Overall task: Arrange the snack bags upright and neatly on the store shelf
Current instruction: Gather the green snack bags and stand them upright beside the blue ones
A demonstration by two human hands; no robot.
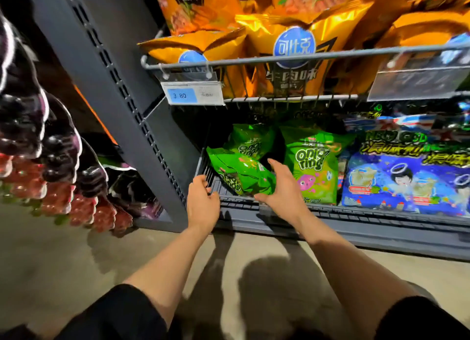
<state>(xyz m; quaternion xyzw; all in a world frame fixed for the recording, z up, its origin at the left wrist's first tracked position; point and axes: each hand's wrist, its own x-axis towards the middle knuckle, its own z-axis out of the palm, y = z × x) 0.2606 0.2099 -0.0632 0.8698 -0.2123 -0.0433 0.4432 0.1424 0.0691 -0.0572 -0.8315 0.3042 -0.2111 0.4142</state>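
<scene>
Between my two hands lies the tilted green bag [241, 173], on the bottom shelf [330, 212]. The fingers [276, 166] of my right hand [279, 189] are spread and loosely bent, just beside the right edge of this bag, with the thumb low at its front corner; I cannot tell if they touch it, and they grasp nothing. The fingers [202, 180] of my left hand [203, 202] are relaxed and slightly curled at the shelf's front left corner, near the bag's lower left end, also released.

Both forearms reach forward and down from me, the palms turned toward each other.

The tilted bag leans to the left, its print running slanted. Behind it a second green bag [250, 141] stands further back. Right of my right fingers an upright green bag [314, 166] shows "Onion rings", and beyond that lie blue bags [407, 182].
</scene>
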